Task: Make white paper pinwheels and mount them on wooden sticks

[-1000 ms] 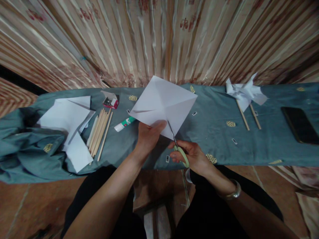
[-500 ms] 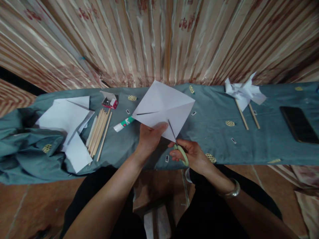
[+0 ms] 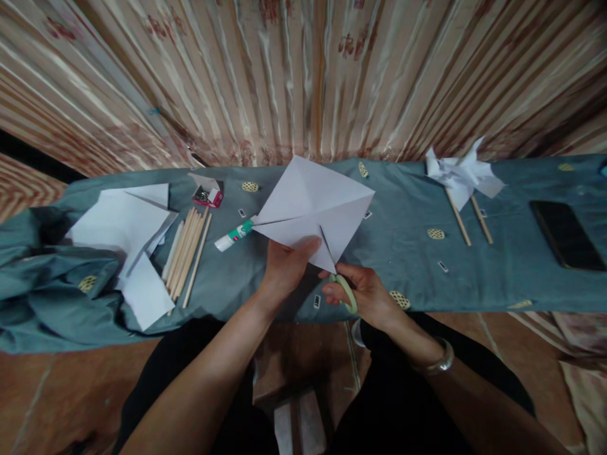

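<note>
A square sheet of white paper, creased along its diagonals, is held up over the cloth. My left hand grips its near left edge, thumb on top. One slit runs from the left corner toward the middle. Another dark line runs from the near corner inward, where the scissors' blades meet the paper. My right hand has its fingers in the pale green handles of the scissors, just below that near corner. A glue stick with a green band lies by the paper's left corner.
Left on the teal cloth are white paper sheets, several wooden sticks and a small open box. To the right lie white paper pinwheels on sticks and a black phone. A striped curtain hangs behind.
The scissors' blades, seen above the paper before, now barely show, and the handles sit closer together. The sheet has shifted slightly right. Both hands keep their hold.
</note>
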Demonstrator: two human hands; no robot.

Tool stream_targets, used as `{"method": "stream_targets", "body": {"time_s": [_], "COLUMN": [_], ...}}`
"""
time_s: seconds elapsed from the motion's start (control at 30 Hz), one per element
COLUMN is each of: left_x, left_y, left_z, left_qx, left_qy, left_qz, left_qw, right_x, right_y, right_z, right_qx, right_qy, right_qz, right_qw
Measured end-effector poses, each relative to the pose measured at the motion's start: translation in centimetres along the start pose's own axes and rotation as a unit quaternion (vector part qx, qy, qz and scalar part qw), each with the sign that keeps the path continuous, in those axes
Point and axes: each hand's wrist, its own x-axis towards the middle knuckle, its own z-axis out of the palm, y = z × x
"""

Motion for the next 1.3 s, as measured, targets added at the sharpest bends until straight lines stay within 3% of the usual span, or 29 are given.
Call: {"method": "stream_targets", "body": {"time_s": [0.3,1.3], "left_x": [-0.32,-0.8], "left_y": [0.26,0.37], "left_z": [0.29,0.3], "left_qx": [0.008,0.012], "left_qy": [0.006,-0.011], "left_qz": [-0.021,-0.036], "left_qw": [1.0,0.999], "right_x": [-0.12,0.06], "right_y": [-0.61,-0.25], "right_z": [-0.33,-0.24], "right_qx": [-0.026,-0.007], "right_qy": [-0.021,-0.009], "right_qz": [-0.023,-0.037], "right_qw": [0.999,0.999]}}
